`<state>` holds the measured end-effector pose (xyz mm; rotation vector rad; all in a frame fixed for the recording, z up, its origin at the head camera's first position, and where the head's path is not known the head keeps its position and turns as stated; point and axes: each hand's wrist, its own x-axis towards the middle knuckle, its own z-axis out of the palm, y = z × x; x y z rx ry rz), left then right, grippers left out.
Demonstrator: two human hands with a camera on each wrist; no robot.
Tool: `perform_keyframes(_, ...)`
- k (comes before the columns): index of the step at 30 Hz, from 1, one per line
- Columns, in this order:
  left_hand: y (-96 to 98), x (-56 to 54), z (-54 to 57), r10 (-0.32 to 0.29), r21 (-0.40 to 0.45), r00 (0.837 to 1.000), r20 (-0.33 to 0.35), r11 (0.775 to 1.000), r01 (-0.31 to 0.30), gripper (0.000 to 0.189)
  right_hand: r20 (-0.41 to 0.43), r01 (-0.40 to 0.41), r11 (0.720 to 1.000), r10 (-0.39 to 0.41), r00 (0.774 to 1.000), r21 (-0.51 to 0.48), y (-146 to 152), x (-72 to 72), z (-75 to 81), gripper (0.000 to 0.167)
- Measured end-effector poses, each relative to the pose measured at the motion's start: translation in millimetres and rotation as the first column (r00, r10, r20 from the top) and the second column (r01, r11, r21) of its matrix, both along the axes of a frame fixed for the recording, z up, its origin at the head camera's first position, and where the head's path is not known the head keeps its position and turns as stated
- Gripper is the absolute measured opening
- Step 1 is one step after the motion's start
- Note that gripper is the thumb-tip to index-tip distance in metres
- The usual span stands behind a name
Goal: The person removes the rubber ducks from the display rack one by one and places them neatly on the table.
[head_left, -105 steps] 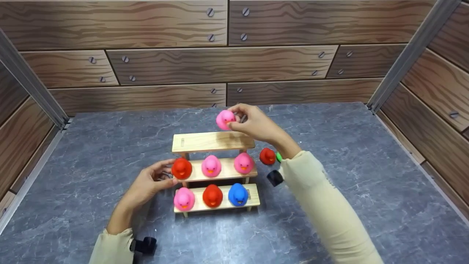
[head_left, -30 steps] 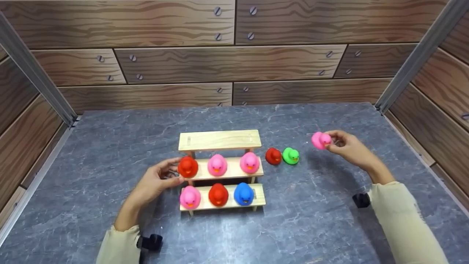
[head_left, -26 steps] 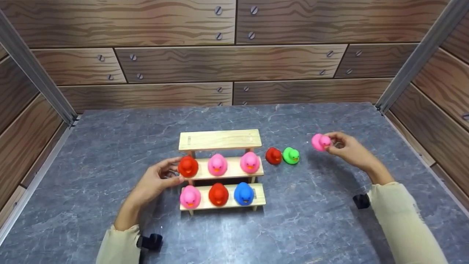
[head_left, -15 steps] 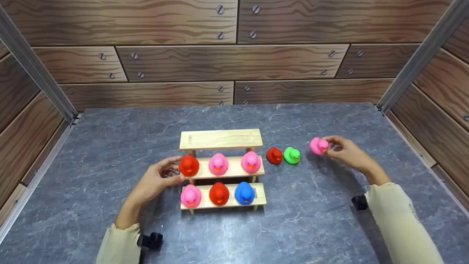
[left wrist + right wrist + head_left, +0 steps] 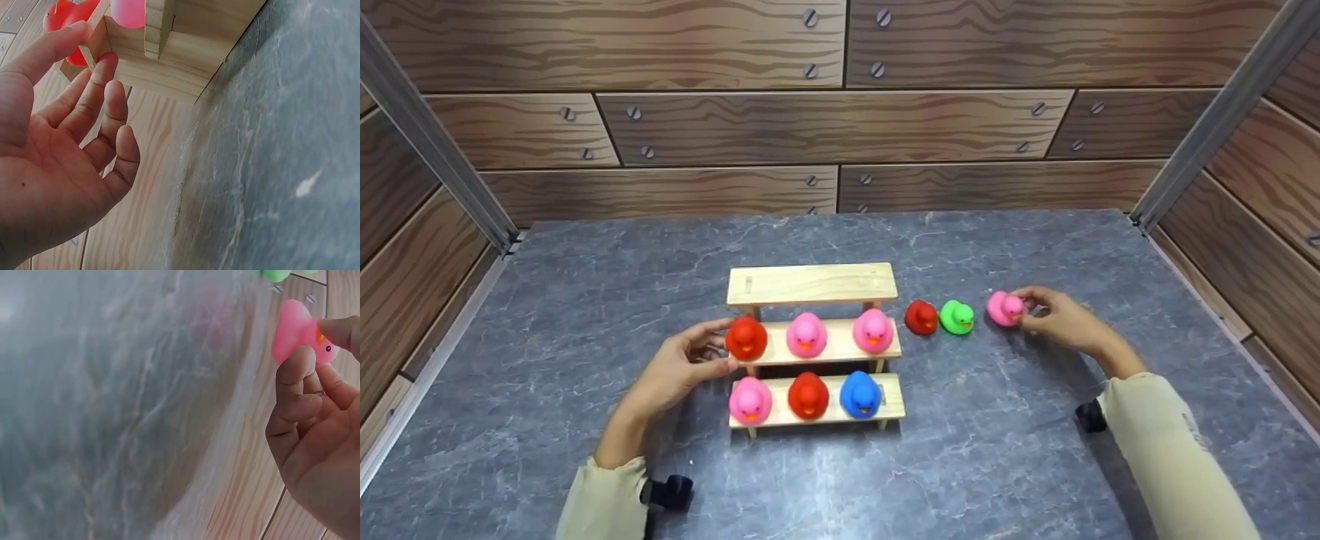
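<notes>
Right hand [image 5: 1059, 322]: thumb and fingertips closed round smooth, rounded pink plastic-looking toy duck [image 5: 1002, 308]. Pink duck at 10 o'clock from palm, long axis 10-to-4, beak toward 4; contact with grey marble-veined surface [image 5: 975, 442] unclear. Glossy green plastic-looking toy duck [image 5: 957, 318] near, apart, at 9 from pink duck. Left hand [image 5: 679, 366], farther off, pinches middle-shelf end of pale-grained, three-tier wooden stand [image 5: 812, 285].

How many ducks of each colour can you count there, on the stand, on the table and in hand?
Pink ducks: 4 (3 on the stand, 1 in the right hand)
Red ducks: 3 (2 on the stand, 1 on the table)
Blue duck: 1
Green duck: 1
Total: 9
</notes>
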<state>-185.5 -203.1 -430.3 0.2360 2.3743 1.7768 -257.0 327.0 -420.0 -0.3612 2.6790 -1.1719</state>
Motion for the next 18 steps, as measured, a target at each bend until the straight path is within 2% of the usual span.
perform_keyframes(11,-0.3,-0.1,0.8,0.006,0.003,1.0,0.004,1.0,-0.006,0.062,0.06,-0.035,0.999,0.034,0.998,0.017,-5.1,-4.6,-5.3,0.045)
perform_keyframes(18,-0.4,-0.2,0.1,-0.013,0.019,1.0,0.002,1.0,0.013,0.062,0.07,-0.054,0.998,0.051,0.996,0.046,-8.0,-4.6,-6.3,0.043)
